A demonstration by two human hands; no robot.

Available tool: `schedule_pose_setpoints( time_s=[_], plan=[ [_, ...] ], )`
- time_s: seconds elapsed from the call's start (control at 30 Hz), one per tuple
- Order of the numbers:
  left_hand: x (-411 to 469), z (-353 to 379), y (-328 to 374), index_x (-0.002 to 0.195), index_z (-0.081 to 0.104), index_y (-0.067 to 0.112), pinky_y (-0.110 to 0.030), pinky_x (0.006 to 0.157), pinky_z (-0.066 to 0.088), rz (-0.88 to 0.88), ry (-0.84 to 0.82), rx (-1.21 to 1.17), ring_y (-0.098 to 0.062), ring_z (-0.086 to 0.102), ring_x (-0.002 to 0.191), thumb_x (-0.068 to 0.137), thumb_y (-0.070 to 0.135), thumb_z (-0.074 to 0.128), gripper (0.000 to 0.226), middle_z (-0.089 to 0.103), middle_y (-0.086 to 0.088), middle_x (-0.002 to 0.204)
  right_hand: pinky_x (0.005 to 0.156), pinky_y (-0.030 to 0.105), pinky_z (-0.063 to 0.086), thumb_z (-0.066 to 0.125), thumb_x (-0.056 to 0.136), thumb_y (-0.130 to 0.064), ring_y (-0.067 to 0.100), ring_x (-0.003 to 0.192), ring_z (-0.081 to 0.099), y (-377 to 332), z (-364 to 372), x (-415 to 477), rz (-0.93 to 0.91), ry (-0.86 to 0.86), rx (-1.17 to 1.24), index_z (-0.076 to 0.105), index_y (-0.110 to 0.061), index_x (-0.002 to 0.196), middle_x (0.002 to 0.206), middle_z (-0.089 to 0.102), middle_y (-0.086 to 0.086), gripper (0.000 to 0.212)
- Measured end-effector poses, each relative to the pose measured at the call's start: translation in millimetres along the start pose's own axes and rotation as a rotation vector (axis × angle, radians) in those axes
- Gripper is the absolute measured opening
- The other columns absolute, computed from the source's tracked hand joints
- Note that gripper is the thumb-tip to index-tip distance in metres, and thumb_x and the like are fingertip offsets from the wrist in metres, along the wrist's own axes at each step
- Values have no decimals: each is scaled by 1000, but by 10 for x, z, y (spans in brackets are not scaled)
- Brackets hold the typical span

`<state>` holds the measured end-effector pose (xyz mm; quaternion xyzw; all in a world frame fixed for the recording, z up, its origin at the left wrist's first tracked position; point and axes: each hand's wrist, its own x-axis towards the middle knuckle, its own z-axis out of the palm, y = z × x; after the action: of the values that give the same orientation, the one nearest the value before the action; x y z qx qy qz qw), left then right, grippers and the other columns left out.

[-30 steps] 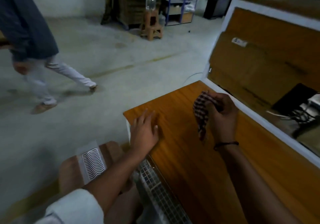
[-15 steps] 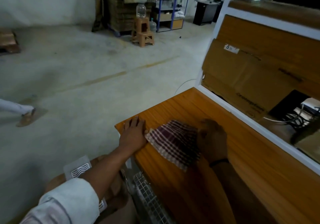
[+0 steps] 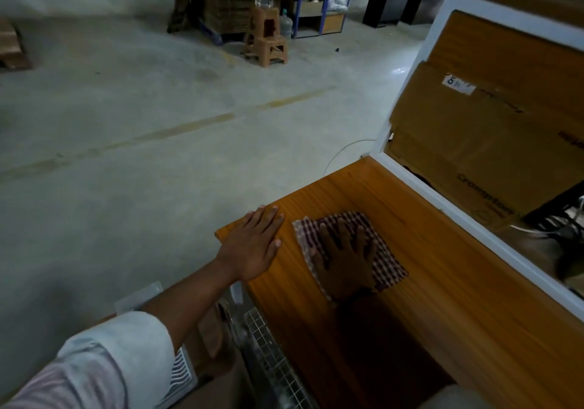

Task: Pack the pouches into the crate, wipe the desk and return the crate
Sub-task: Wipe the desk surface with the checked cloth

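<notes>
A red-and-white checked cloth (image 3: 387, 261) lies spread flat on the wooden desk (image 3: 442, 298) near its far left corner. My right hand (image 3: 346, 261) presses on the cloth with fingers straight and spread. My left hand (image 3: 254, 244) rests flat on the desk's corner, just left of the cloth, fingers straight. Below the desk's near edge a wire-mesh crate (image 3: 271, 358) shows partly. Beside it, under my left forearm, lie brown pouches with a white striped label (image 3: 181, 374).
A white frame rail (image 3: 467, 222) edges the desk on the right, with cardboard boxes (image 3: 474, 143) and cables behind it. Bare concrete floor stretches to the left. Far back stand stacked plastic stools (image 3: 267, 40) with a water bottle, shelving and a dark cabinet.
My right hand lowered the bunched cloth onto the desk, spread it out and now lies flat on it. A person walking on the left has left the view. My left hand stayed at the corner.
</notes>
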<state>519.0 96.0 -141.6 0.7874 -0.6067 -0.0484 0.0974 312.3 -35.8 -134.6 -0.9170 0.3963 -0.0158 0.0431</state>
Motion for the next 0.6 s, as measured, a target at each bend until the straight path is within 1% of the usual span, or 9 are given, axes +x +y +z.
schedule_pose_setpoints(
  time_s=[0.07, 0.17, 0.23, 0.3, 0.33, 0.4, 0.47, 0.53, 0.6],
  plan=[
    [60, -14, -56, 162, 3, 22, -38, 126, -5, 71, -18, 25, -22, -14, 155, 102, 57, 3, 70, -7, -1, 168, 117, 68, -3, 12, 96, -71, 42, 152, -2, -88, 22, -20, -75, -23, -7, 3, -47, 156, 168, 5, 1, 65],
    [153, -29, -126, 162, 0, 20, -39, 126, -3, 168, -49, 56, -23, -14, 155, 100, 58, 1, 73, -8, -2, 168, 117, 67, 8, 19, 99, -69, 37, 153, -1, -60, 60, -113, -378, 25, 0, 13, -44, 157, 168, 7, -3, 63],
    [192, -20, -151, 162, 0, 20, -40, 127, -3, 188, -46, 64, -23, -14, 155, 102, 56, 3, 71, -9, -2, 168, 119, 65, 6, 24, 100, -67, 33, 154, -2, 108, 58, -52, -546, 42, -17, 17, -43, 157, 168, 6, -6, 62],
    [210, -2, -161, 162, 0, 20, -40, 126, -3, 190, -35, 61, -21, -16, 154, 103, 56, 5, 69, -10, -1, 168, 118, 66, 8, 22, 98, -70, 32, 154, -1, 285, 36, 111, -468, 48, -48, 19, -46, 155, 167, 9, -8, 62],
    [215, 13, -165, 162, 1, 20, -40, 127, -2, 189, -28, 57, -20, -16, 154, 104, 56, 6, 69, -9, 0, 168, 116, 68, 7, 18, 96, -74, 33, 154, -2, 352, 13, 202, -337, 46, -54, 19, -48, 155, 167, 12, -9, 64],
    [226, 35, -172, 162, 3, 20, -40, 127, -1, 187, -11, 39, -19, -15, 155, 105, 57, 8, 68, -7, 0, 169, 115, 70, -3, 14, 91, -81, 35, 153, -8, 392, -25, 350, -47, 11, -18, 13, -52, 154, 166, 11, -13, 69],
    [239, 52, -179, 162, 4, 21, -40, 127, 0, 188, 7, 32, -19, -14, 155, 106, 57, 11, 67, -6, 1, 169, 114, 69, -10, 14, 89, -83, 37, 151, -12, 304, -54, 439, 92, -38, 34, 7, -54, 153, 166, 5, -15, 70],
    [251, 65, -178, 162, 3, 22, -41, 127, 0, 194, 7, 39, -19, -15, 155, 106, 57, 12, 67, -7, 1, 169, 115, 69, -6, 16, 89, -82, 39, 151, -9, 150, -95, 430, 41, -80, 12, 6, -54, 153, 167, 3, -13, 71],
    [268, 71, -181, 162, 3, 21, -41, 127, 0, 195, 1, 44, -19, -16, 155, 105, 57, 12, 68, -8, 1, 169, 117, 67, 5, 20, 88, -81, 40, 151, 1, 60, -124, 363, -105, -88, -52, 14, -51, 153, 167, 9, -9, 72]
  ],
)
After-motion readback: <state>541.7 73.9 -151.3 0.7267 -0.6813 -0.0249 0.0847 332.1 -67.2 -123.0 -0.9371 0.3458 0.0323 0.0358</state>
